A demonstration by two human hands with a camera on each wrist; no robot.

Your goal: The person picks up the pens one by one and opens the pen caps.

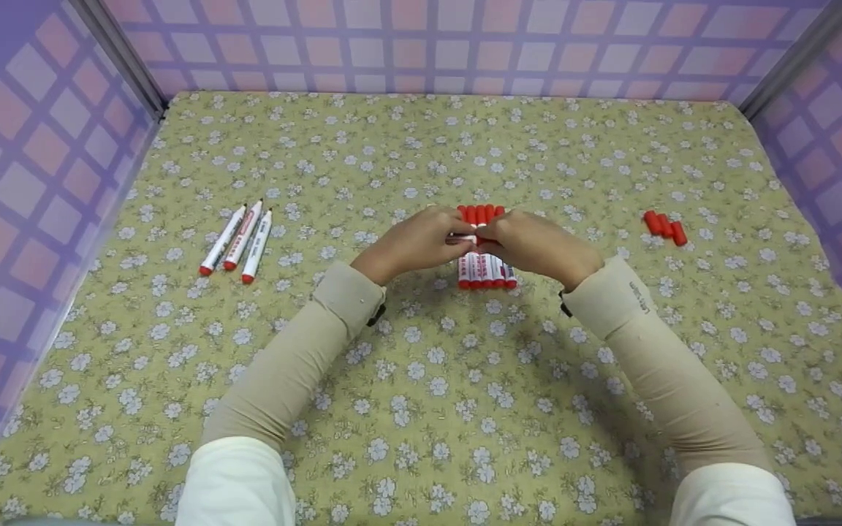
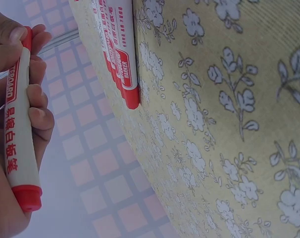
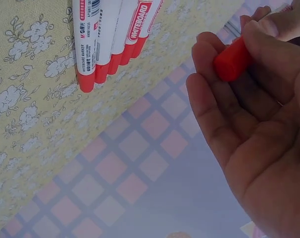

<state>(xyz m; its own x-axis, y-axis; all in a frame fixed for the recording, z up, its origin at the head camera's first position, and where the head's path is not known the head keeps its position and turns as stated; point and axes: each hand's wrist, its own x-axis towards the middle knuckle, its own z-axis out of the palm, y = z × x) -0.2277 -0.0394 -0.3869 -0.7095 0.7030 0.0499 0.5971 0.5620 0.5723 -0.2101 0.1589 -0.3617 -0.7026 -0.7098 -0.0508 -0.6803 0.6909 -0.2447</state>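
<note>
My left hand grips a white whiteboard marker with red lettering and a red end plug. The right hand pinches a red marker cap between thumb and fingers. Both hands meet at the capped end of this marker, fingertips close together; the joint between cap and barrel is hidden by fingers. Below them on the cloth lies a tight row of several capped red-and-white markers, side by side, with caps pointing away from the person. The hands overlap the middle of this row in the head view.
Three uncapped markers lie at the left, dark tips pointing away. Three loose red caps sit together at the right. A floral cloth covers the table, with checkered panels standing along its back and sides.
</note>
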